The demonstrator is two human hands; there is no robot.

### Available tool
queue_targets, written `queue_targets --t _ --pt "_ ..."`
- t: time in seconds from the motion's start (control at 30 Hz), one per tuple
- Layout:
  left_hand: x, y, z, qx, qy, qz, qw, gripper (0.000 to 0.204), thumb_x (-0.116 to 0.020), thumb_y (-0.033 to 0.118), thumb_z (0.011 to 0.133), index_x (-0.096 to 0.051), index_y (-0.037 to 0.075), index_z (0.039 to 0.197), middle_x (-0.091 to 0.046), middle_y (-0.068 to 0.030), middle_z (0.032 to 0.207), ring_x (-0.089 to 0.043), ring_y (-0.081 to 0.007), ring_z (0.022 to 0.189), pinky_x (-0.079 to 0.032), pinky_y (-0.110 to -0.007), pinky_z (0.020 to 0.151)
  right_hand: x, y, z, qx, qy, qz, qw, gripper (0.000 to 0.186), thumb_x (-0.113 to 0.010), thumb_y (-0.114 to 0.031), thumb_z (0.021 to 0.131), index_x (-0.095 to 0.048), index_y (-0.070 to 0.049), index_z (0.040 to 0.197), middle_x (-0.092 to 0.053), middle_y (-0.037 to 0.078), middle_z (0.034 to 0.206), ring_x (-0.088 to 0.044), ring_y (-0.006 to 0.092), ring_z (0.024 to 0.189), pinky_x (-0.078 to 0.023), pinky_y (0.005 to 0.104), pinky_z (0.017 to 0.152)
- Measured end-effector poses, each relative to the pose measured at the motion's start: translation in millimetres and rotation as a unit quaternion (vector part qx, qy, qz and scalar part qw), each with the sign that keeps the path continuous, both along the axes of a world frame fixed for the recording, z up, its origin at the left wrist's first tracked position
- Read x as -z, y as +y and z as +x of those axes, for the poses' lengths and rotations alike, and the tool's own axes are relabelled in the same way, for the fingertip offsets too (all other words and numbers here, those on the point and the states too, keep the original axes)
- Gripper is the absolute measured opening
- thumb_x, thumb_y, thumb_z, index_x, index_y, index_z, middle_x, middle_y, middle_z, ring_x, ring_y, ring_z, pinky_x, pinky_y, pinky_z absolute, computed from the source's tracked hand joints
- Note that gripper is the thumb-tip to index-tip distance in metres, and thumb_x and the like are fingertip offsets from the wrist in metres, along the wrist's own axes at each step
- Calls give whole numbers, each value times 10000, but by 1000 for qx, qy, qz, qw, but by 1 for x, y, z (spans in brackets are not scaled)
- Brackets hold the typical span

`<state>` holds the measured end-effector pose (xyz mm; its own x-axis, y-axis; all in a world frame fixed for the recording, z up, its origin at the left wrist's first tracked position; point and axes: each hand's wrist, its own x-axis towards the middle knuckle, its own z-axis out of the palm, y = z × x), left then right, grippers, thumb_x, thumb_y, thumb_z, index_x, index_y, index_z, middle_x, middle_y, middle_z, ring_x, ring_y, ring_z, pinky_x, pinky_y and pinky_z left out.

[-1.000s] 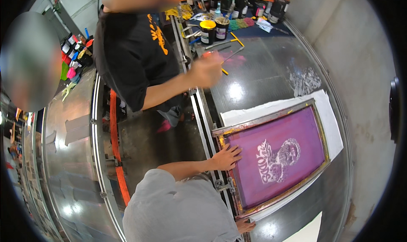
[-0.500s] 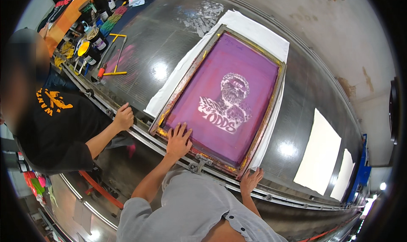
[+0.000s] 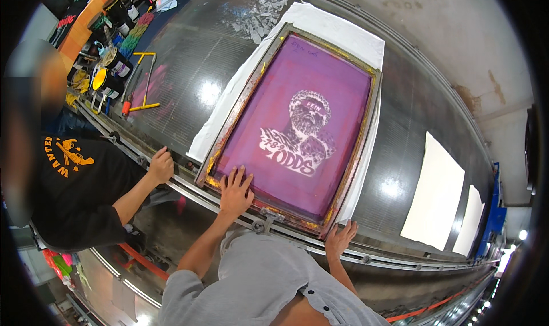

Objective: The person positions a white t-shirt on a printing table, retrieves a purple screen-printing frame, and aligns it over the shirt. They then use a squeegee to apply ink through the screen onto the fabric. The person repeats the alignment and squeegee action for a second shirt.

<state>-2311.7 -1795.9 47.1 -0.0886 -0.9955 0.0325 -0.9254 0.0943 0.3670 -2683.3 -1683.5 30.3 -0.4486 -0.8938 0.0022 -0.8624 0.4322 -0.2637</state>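
Note:
A screen-printing frame (image 3: 373, 103) with purple mesh (image 3: 246, 120) lies on a white cloth (image 3: 340, 30). A pale bearded-figure design with lettering (image 3: 303, 134) shows on the mesh. My left hand (image 3: 235, 196) rests with spread fingers over the frame's near left edge, its fingertips on the mesh. At the near right corner my right hand (image 3: 341, 240) is open, fingers apart, beside the frame and over the table's edge; whether it touches the frame I cannot tell. Nothing is held in either hand.
A metal rail with a clamp (image 3: 263, 222) runs along the dark table's (image 3: 394, 137) near edge. White sheets (image 3: 436, 192) lie to the right. At left stand a person in a black shirt (image 3: 80, 200), ink tubs (image 3: 106, 81) and a yellow-handled tool (image 3: 147, 79).
The whole view has shifted slightly, so the frame appears a little higher and further left. My left hand keeps its place on the frame; my right hand's fingers look slightly more spread.

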Motion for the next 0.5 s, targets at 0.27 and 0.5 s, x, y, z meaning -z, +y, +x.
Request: queue_targets --t 0.27,0.5 --pt "2 0 1 6 -3 -5 1000 512 -625 227 811 -609 117 1312 -431 -159 1488 -338 -362 1407 -269 -600 1109 -3 0 1 1 -25 -11 1000 563 -626 -158 907 -410 39 1388 -334 293 1484 -262 489 1407 -286 566 1133" --pt "5 1 1 13 -4 -14 1000 513 -622 218 817 -606 116 1320 -433 -159 1485 -342 -367 1399 -269 -600 1108 -5 -1 0 4 -28 4 1000 565 -624 -154 902 -406 50 1382 -336 294 1481 -264 489 1405 -291 561 1134"
